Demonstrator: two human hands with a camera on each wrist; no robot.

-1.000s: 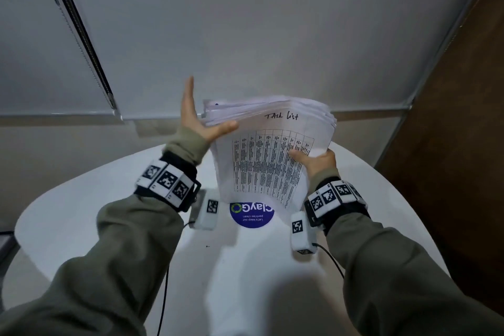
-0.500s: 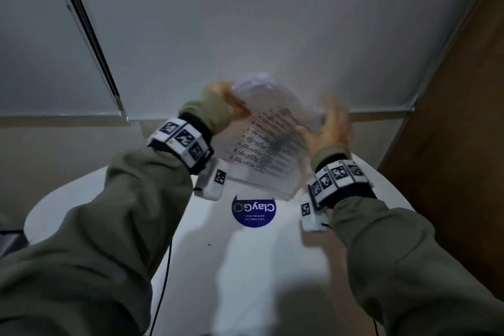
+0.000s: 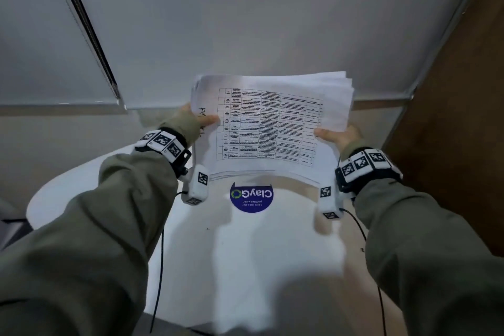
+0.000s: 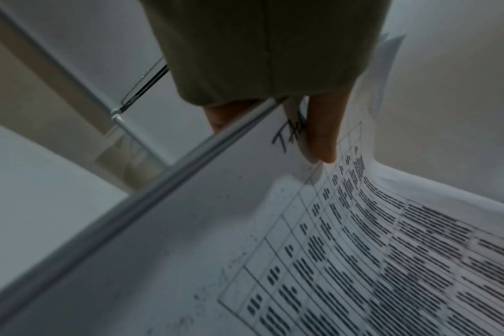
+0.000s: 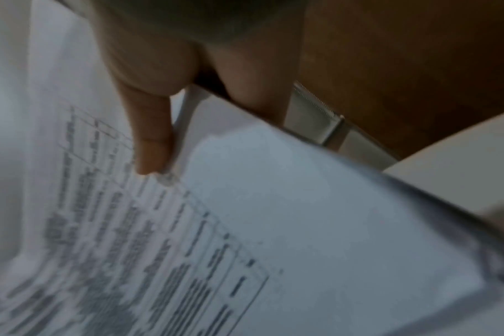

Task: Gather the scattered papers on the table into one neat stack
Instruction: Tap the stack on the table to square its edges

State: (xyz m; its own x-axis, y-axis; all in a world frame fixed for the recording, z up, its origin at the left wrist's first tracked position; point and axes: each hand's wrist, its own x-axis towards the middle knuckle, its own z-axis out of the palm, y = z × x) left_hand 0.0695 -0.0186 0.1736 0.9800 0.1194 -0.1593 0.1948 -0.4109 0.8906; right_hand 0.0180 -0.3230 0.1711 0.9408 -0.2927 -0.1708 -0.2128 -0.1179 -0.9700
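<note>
A thick stack of white papers (image 3: 270, 123) is held up above the white table (image 3: 245, 254), its top sheet a printed grid with handwriting along the left edge. My left hand (image 3: 196, 120) grips the stack's left edge, thumb on top (image 4: 321, 141) and fingers hidden behind. My right hand (image 3: 338, 136) grips the right edge the same way, thumb pressed on the top sheet (image 5: 151, 145). The stack's lower edge hangs just above the table; the sheets at the upper right are slightly fanned. The stack (image 4: 360, 250) (image 5: 273, 227) fills both wrist views.
A round blue sticker (image 3: 251, 196) lies on the table just below the stack. A grey partition wall (image 3: 245, 22) rises behind the table, with a brown wooden panel (image 3: 463, 117) to the right. Thin black cables (image 3: 161, 267) hang from both wrists.
The stack has been turned a quarter turn, from portrait to landscape. Both hands shifted grip and now hold its left and right edges, farther apart than before.
</note>
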